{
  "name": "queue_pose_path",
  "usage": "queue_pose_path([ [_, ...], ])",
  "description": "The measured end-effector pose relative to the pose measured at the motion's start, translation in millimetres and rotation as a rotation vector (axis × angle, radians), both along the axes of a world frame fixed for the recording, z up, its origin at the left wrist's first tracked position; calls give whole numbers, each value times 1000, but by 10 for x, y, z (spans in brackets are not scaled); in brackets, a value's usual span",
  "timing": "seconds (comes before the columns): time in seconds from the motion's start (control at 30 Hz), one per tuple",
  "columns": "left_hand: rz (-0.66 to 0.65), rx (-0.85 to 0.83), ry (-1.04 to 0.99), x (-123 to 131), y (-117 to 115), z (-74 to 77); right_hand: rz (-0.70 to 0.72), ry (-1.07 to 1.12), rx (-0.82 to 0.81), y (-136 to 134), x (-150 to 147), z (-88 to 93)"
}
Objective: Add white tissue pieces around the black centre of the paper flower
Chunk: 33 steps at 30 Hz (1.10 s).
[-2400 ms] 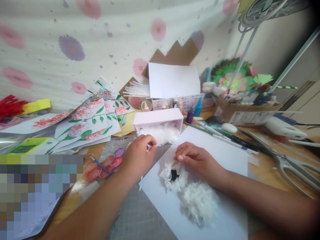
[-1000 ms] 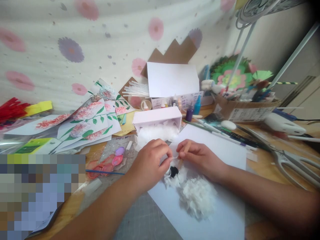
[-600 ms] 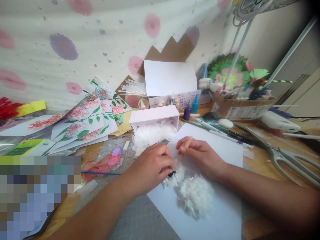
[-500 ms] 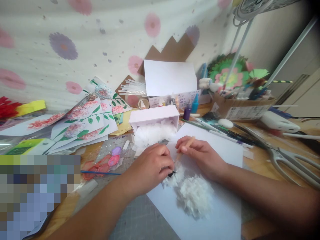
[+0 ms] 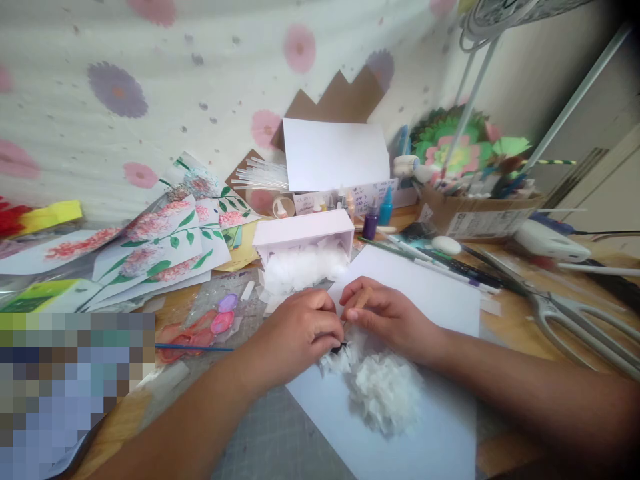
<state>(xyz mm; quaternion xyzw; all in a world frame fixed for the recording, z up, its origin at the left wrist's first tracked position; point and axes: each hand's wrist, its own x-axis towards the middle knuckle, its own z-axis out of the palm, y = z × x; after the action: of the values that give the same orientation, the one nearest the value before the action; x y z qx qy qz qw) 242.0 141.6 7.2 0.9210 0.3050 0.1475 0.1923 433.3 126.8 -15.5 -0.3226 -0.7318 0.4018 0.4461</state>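
Observation:
My left hand (image 5: 307, 330) is closed, thumb and fingers pinched together. A small dark piece (image 5: 339, 347) and white petal-like scraps (image 5: 336, 362) show just below its fingertips; what it pinches is hidden. A thin blue stick (image 5: 195, 347) runs in from the left and passes behind my left wrist. My right hand (image 5: 383, 313) grips a tan wooden stick (image 5: 361, 300), tilted, its lower end down by the left fingertips. Beneath both hands, a fluffy ball of white petal-like pieces (image 5: 386, 393) lies on a white sheet (image 5: 440, 420).
Behind the hands, a pale box (image 5: 303, 230) lies on its side with white scraps (image 5: 300, 272) spilling out. Large scissors (image 5: 560, 320), pens and a cardboard box of tools (image 5: 490, 217) are to the right. Painted flower papers (image 5: 165, 233) and pink plastic pieces (image 5: 187, 340) are at left.
The whole view has shifted slightly. The wooden stick's upper end has come down, and my right fingers are curled closer around it. My left hand keeps its pinch.

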Motion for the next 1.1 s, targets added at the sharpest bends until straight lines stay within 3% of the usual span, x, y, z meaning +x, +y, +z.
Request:
queue_pose_path([
  [0.7,157,-26,19,9,17,-68,-49,-160,75,32,-57,-52],
  [0.93,193,-85,21,2,31,-73,-77,45,-132,24,4,-23],
  [1.1,190,-100,-20,-6,-1,-23,-29,68,-175,4,32,2],
])
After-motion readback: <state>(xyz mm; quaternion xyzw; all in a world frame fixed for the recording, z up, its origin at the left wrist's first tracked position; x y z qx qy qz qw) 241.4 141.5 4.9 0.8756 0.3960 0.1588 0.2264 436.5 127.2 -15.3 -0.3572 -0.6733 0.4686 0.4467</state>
